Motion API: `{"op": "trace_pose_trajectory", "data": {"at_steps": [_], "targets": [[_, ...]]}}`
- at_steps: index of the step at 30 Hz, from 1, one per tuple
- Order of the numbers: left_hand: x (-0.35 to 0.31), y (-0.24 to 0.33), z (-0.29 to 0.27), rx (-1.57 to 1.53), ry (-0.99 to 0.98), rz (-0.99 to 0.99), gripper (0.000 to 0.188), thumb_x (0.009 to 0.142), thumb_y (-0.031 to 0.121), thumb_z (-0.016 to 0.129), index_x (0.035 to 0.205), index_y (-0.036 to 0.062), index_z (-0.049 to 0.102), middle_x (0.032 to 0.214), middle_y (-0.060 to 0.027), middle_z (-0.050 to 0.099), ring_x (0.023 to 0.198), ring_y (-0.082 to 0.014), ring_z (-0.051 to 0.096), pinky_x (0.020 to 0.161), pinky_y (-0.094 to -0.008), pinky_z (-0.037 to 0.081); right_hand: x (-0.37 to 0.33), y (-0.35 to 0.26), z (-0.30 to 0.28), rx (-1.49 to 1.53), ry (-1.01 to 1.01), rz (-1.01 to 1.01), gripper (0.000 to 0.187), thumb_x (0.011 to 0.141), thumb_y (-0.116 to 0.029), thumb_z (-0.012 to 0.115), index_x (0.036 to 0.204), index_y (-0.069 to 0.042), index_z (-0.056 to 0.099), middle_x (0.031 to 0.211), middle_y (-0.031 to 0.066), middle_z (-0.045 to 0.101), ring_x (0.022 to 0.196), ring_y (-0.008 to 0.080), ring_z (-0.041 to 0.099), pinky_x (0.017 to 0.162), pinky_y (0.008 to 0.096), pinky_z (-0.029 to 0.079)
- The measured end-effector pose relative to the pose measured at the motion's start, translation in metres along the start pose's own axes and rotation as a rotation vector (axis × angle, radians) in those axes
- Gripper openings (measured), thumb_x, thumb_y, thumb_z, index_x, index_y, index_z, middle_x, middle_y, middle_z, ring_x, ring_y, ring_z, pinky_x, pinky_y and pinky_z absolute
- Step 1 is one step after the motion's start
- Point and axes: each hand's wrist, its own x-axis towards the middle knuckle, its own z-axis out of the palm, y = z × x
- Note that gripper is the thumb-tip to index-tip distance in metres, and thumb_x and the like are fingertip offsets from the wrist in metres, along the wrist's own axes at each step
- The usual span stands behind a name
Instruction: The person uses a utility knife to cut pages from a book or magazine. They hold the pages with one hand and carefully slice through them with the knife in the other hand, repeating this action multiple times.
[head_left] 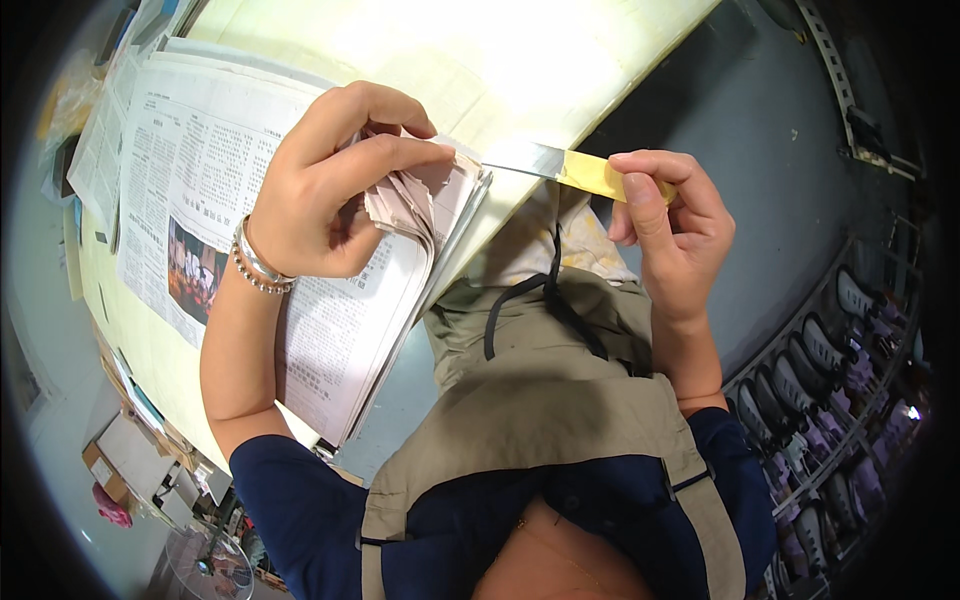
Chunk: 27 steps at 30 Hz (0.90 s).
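My left hand [325, 185], with bracelets at the wrist, curls its fingers around a bunched, folded-back corner of thin pinkish sheets [405, 205]. These look like part of the newspaper stack [345, 320] lying beneath the hand. My right hand [680, 210] pinches a thin flat knife [590, 172] by its yellow-wrapped handle. The blade points left, and its tip is close to the stack's right corner. Whether the blade touches the paper I cannot tell.
The pale table [430, 50] is brightly lit and its edge slants beside my body. More newspapers [95, 190] lie at the far left. A rack of shoe-shaped items [800, 370] stands at the right. At lower left are a clear fan-like disc [210, 562] and a cardboard box [105, 470].
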Motion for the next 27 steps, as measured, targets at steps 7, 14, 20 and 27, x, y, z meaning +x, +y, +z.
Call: {"op": "trace_pose_trajectory", "data": {"at_steps": [7, 14, 20, 27], "targets": [[0.001, 0.002, 0.001, 0.008, 0.042, 0.036, 0.050, 0.048, 0.006, 0.054, 0.095, -0.0004, 0.070, 0.095, -0.0135, 0.060, 0.082, -0.0256, 0.058, 0.074, -0.0328, 0.049, 0.003, -0.004, 0.000, -0.087, -0.062, -0.148, 0.012, 0.091, -0.001, 0.061, 0.100, 0.004, 0.066, 0.074, 0.0045, 0.064, 0.057, 0.0063, 0.057, 0.050, 0.0173, 0.042], [-0.001, -0.002, 0.001, 0.037, 0.026, 0.062, 0.054, 0.051, 0.015, 0.053, 0.098, -0.0023, 0.071, 0.095, -0.0144, 0.058, 0.082, -0.0247, 0.060, 0.076, -0.0321, 0.051, 0.007, -0.009, -0.001, -0.144, -0.108, -0.213, 0.012, 0.090, 0.001, 0.061, 0.101, 0.003, 0.067, 0.076, 0.0059, 0.066, 0.056, 0.0053, 0.056, 0.049, 0.0178, 0.041], [-0.001, -0.003, 0.001, 0.045, 0.024, 0.075, 0.054, 0.051, 0.015, 0.053, 0.098, -0.0030, 0.071, 0.095, -0.0146, 0.058, 0.082, -0.0248, 0.060, 0.074, -0.0321, 0.051, 0.008, -0.012, -0.001, -0.171, -0.110, -0.195, 0.012, 0.090, 0.000, 0.062, 0.100, 0.003, 0.067, 0.076, 0.0053, 0.066, 0.055, 0.0048, 0.056, 0.048, 0.0177, 0.040], [-0.002, -0.003, 0.000, 0.042, 0.020, 0.084, 0.053, 0.051, 0.014, 0.053, 0.099, -0.0031, 0.070, 0.096, -0.0148, 0.057, 0.083, -0.0248, 0.061, 0.075, -0.0321, 0.051, 0.008, -0.014, -0.001, -0.182, -0.115, -0.177, 0.011, 0.090, 0.000, 0.062, 0.099, 0.003, 0.068, 0.076, 0.0053, 0.065, 0.055, 0.0046, 0.055, 0.048, 0.0175, 0.041]]}}
